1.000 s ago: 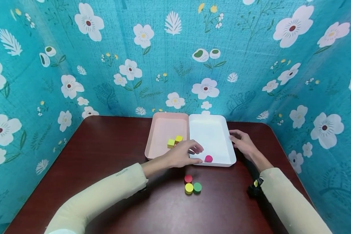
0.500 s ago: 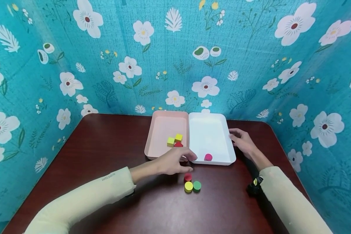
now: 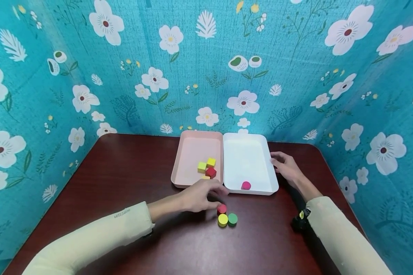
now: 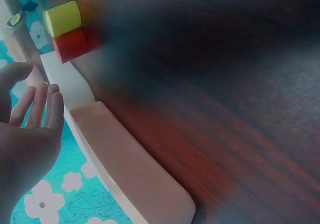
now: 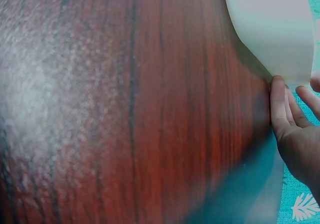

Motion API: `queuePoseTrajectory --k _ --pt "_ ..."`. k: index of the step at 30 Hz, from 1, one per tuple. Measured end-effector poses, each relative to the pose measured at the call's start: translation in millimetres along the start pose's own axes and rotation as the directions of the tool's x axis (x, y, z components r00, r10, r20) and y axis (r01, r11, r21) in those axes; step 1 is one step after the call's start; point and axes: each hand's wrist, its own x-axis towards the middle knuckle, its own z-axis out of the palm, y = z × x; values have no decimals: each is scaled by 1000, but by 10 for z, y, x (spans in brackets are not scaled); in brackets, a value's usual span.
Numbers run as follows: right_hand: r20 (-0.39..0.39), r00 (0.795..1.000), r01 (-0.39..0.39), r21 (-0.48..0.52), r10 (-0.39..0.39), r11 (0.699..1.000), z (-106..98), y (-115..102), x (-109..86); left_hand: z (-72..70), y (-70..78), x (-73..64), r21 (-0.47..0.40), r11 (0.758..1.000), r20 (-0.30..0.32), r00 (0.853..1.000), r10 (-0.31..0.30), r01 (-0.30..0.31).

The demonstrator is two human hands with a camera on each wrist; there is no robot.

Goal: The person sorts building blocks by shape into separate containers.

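Note:
My left hand [image 3: 201, 195] reaches over the table just left of three round wooden blocks, thumb and fingers spread apart. Its thumb tip overlaps the edge of the red round block [image 3: 221, 209] in the head view; the left wrist view shows a gap between the fingers and the red block [image 4: 71, 45]. A yellow round block [image 3: 222, 220] and a green round block [image 3: 232, 219] stand close in front of it. My right hand [image 3: 286, 167] rests against the right side of the white tray [image 3: 249, 152], its extended fingers touching the outer wall in the right wrist view.
Left of the white tray and against it stands a pink tray [image 3: 196, 147] with two yellow cubes [image 3: 202, 167], a red block [image 3: 211, 172] and another block [image 3: 205, 177] partly covered by my left hand. A dark pink round block [image 3: 246, 185] lies in the white tray.
My left hand has drawn back from over the trays, moving left and toward me, down beside the red round block. The right hand stays at the white tray.

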Motion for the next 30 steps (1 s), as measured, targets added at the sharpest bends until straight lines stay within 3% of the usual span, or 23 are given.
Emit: queuePoseTrajectory --k 8,15,22,30 --pt "-12 1000 13 -5 -13 1000 19 24 2 94 -101 -68 -8 1000 -32 999 -2 2" --pt "-23 1000 6 -1 -6 1000 20 6 -8 175 -153 -70 -54 998 -17 999 -45 44" --pt "-15 999 29 18 -28 999 23 -28 -26 225 -204 -53 -79 997 -34 999 -3 0" --pt "-16 999 32 12 -32 999 12 -12 -33 254 -245 -32 -143 990 0 1000 -6 6"
